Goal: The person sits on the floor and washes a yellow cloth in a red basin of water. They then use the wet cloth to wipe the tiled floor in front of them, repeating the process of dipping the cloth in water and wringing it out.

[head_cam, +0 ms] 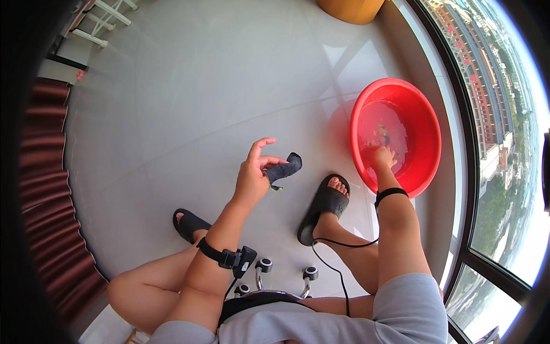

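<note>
My left hand (256,174) pinches a dark grey-black piece of cloth (283,170), perhaps a small sock, with a yellowish-green edge at its lower end. It is held above the tiled floor. At the right, my right hand (383,158) reaches down into a round red plastic basin (429,146) holding cloudy water (399,124). Small yellowish-green and dark bits (383,134) show in the water just beyond its fingers. Some fingers are spread; whether others hold anything under the surface cannot be told.
Black slides (326,206) are on my feet, left of the basin. A black cable (341,275) crosses my right leg. Chair casters (264,265) stand below me. A window (494,129) runs along the right, a yellow container (350,8) stands at the top, and a maroon curtain (47,172) hangs left.
</note>
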A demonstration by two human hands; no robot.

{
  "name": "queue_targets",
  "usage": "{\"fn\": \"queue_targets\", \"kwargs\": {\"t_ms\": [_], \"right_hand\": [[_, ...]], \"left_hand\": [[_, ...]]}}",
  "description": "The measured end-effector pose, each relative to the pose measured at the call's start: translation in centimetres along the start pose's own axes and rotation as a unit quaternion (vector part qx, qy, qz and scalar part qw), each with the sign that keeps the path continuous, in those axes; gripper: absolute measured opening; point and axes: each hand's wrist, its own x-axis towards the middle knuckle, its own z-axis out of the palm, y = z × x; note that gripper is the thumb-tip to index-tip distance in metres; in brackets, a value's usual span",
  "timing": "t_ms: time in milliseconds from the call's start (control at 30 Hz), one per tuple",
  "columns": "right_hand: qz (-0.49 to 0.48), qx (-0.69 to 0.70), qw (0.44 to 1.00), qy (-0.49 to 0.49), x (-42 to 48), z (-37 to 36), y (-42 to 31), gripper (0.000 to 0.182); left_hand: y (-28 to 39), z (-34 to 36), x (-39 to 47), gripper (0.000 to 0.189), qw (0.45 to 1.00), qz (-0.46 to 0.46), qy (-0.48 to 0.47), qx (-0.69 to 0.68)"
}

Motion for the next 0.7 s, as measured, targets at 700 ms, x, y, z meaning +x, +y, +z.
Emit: {"fn": "queue_targets", "kwargs": {"t_ms": [700], "right_hand": [[-0.565,0.25,0.761,-0.196,-19.7,-25.6,-10.9,0.076]], "left_hand": [[8.9,-3.7,-8.6,0.049,0.989,0.139,0.047,-0.002]]}}
